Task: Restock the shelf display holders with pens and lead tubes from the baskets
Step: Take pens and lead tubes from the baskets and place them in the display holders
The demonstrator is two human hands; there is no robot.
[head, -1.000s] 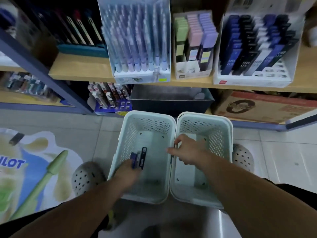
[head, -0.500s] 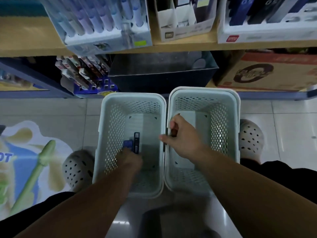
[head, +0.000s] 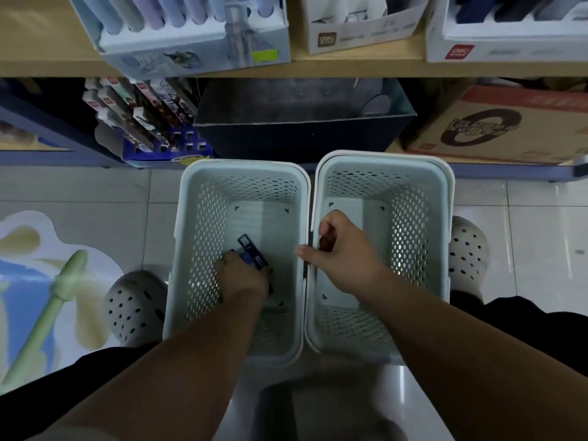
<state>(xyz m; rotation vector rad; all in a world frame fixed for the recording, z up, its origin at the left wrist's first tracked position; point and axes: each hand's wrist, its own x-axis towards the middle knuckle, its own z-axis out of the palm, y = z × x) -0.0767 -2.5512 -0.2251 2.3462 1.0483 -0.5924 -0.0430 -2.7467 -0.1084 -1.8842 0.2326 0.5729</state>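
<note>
Two pale perforated baskets stand side by side on the floor below the shelf. My left hand (head: 242,276) reaches down into the left basket (head: 191,224) and grips a few dark blue and black lead tubes (head: 251,252) near its bottom. My right hand (head: 343,249) sits over the left rim of the right basket (head: 442,218), fingers curled, thumb pointing left; something dark shows between the fingers but I cannot make it out. On the shelf above stand a pen display holder (head: 197,30) and a white lead tube holder (head: 506,36).
A dark open box (head: 302,128) and a brown carton (head: 496,125) sit on the low shelf behind the baskets. A blue holder of packaged pens (head: 149,122) stands at the left. My feet in pale clogs (head: 133,307) flank the baskets.
The view has tilted down from the shelf toward the baskets. My left hand has closed round the lead tubes and turned them; my right hand has stayed at the basket rim.
</note>
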